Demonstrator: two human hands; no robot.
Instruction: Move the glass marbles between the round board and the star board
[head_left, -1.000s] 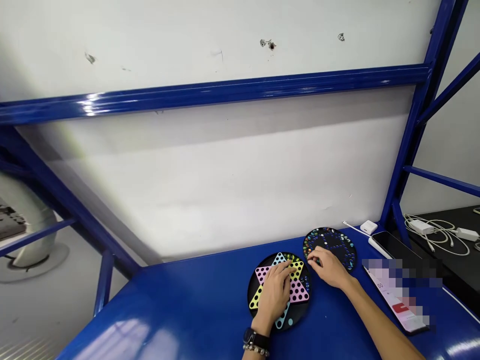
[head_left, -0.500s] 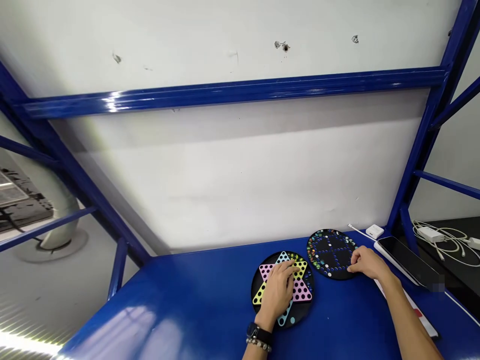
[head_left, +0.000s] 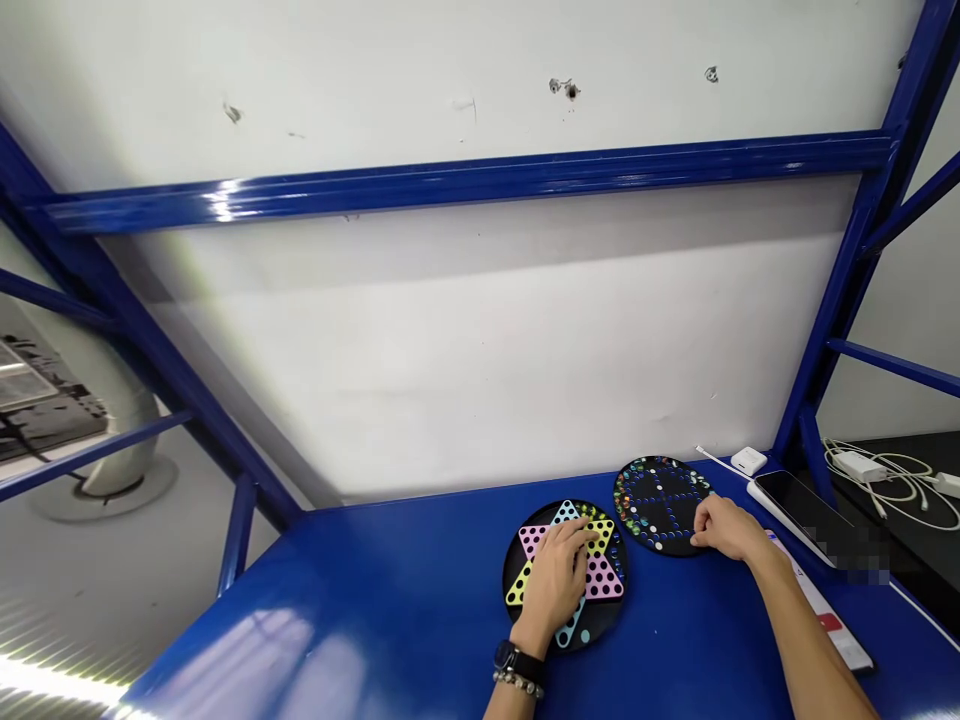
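My left hand (head_left: pixel 556 572) rests over a round black Chinese checkers board (head_left: pixel 516 558) with a pink, yellow and light-blue star. Its fingers are stretched out across the star and hide its middle. Marbles (head_left: pixel 619 562) sit along the board's rim, dark ones at the right and yellowish ones at the top. At the right edge of a second round black board (head_left: pixel 651 518), my right hand (head_left: pixel 726 530) has thumb and fingers pinched together. Whatever is between those fingertips is hidden. Colourful marbles (head_left: pixel 628 512) line this second board's left rim.
Behind the boards, the blue table (head_left: pixel 420 580) meets a white wall. A phone-like black device (head_left: pixel 802 510), a white charger (head_left: pixel 748 460) and a flat white-and-red item (head_left: pixel 829 622) lie around my right forearm. White cables (head_left: pixel 911 490) lie on a black surface at the far right.
My right hand has shifted slightly left along the second board's edge, and its fingers stay pinched. My left hand has stayed in place on the star board.
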